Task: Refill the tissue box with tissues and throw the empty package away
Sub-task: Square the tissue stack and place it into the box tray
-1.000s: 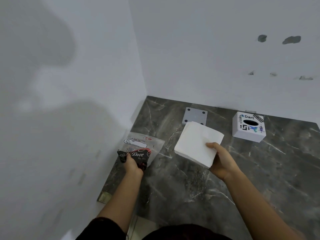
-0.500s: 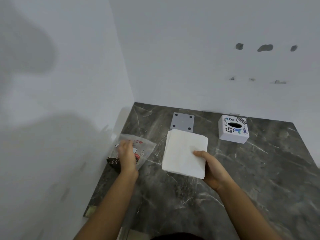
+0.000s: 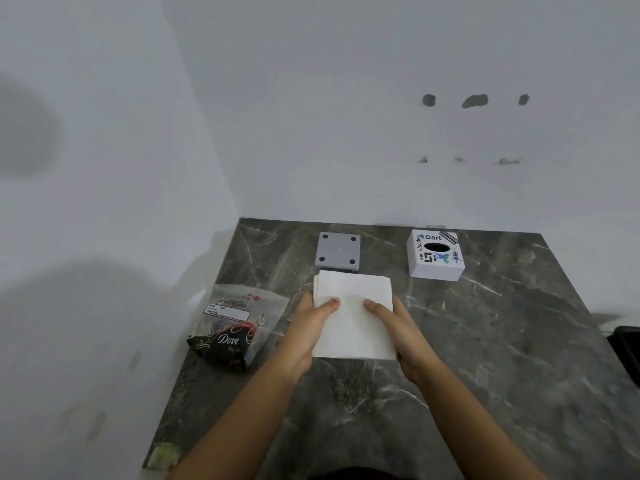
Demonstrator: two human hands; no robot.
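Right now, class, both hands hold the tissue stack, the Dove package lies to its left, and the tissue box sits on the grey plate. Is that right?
Not quite. The head view shows the tissue box standing on the counter, right of the grey plate. Both hands do hold the tissue stack, with the Dove package to its left.

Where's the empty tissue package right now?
The empty package lies on the dark marble counter near its left edge, just left of the left hand and the tissue stack.

White tissues [image 3: 353, 317]; dark veined marble counter [image 3: 485, 358]; grey plate [image 3: 338, 252].
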